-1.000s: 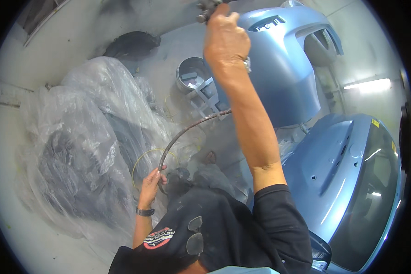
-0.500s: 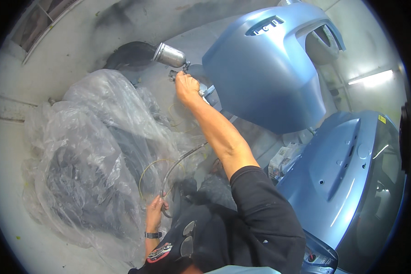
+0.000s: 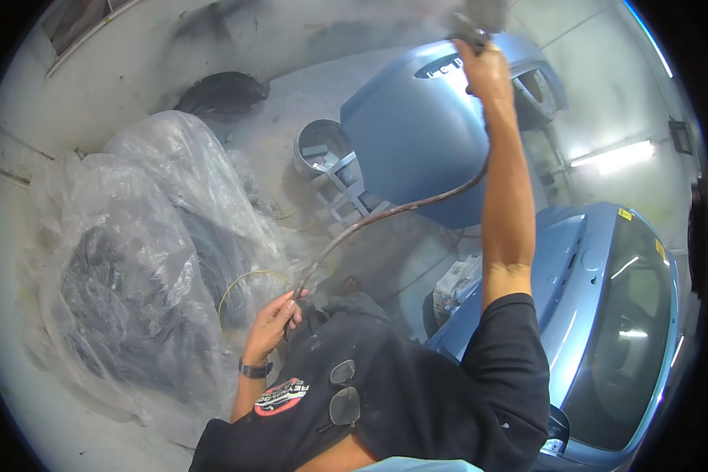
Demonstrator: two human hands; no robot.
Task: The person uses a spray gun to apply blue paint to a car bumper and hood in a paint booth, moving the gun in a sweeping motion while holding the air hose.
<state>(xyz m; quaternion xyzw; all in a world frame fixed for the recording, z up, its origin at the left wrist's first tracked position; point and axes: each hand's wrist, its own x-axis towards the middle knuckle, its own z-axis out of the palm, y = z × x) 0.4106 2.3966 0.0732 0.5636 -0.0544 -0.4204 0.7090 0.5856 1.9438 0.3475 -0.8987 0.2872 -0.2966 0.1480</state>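
The right hand (image 3: 492, 75) is raised at the upper right of the frame, its fingers wrapped around the gun (image 3: 470, 33), which sits in front of the upper part of the blue panel (image 3: 409, 126). The gun's cup is blurred and cut by the top edge, and how far the trigger is pressed I cannot tell. The arm is stretched out, probably to keep the gun up over the panel and the body well back from the surface.

The left hand (image 3: 274, 318), low and left of centre, has thumb and fingers pinched together on the hose (image 3: 405, 206). From there the hose rises in a slack arc across the middle of the frame and goes out of sight by the right forearm. Held so, it likely gives the gun free play and hangs clear of the floor; whether it clears the panel, I cannot tell.

The panel stands at the upper centre and right, its broad face turned to the person, which seems to leave that face easy to reach. A clear sheet (image 3: 149, 181) drapes a heap on the left, presumably as a cover. The bucket (image 3: 297, 153) stands just beside the panel's left edge.
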